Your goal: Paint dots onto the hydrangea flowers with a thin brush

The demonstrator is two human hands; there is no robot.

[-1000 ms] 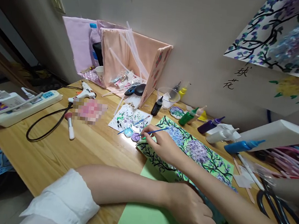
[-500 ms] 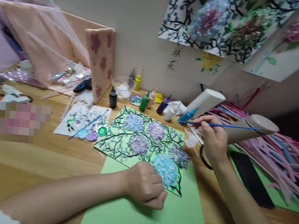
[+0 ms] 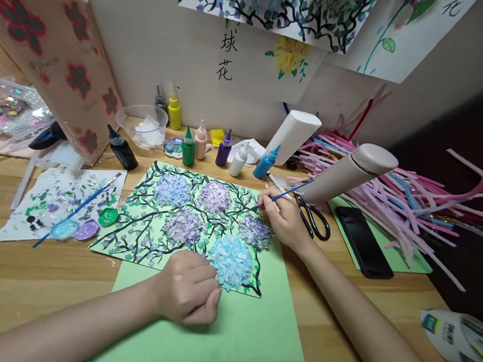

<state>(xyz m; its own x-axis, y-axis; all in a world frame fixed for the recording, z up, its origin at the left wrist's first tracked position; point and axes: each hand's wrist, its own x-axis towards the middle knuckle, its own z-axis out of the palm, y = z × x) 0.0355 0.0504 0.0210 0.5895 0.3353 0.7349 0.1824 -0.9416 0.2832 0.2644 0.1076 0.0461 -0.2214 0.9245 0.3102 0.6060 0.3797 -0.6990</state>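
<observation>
My left hand (image 3: 190, 290) is closed in a fist, resting at the lower edge of a painted picture (image 3: 134, 250), beside its light-blue textured flower (image 3: 231, 262). Between the fingers of my right hand (image 3: 284, 225) is a thin blue paintbrush (image 3: 294, 190). That hand is at the picture's right edge, just above a dark purple flower (image 3: 256, 231); its fingers hide the brush tip. Black branches, small green and purple leaves and several raised flowers cover the picture. Under it lies a larger light-green sheet (image 3: 247, 341).
Paint bottles, including a green one (image 3: 188, 147) and a blue one (image 3: 266, 162), stand behind the picture. To the left, a second brush (image 3: 80, 208) lies across stained paper (image 3: 19, 222). On the right are black-handled scissors (image 3: 320, 225), a phone (image 3: 363, 242) and a beige bottle (image 3: 344, 174).
My right hand has come down from beside the blue paint bottle to the picture's right edge, still holding the brush. My left fist stays by the light-blue flower. The view has shifted.
</observation>
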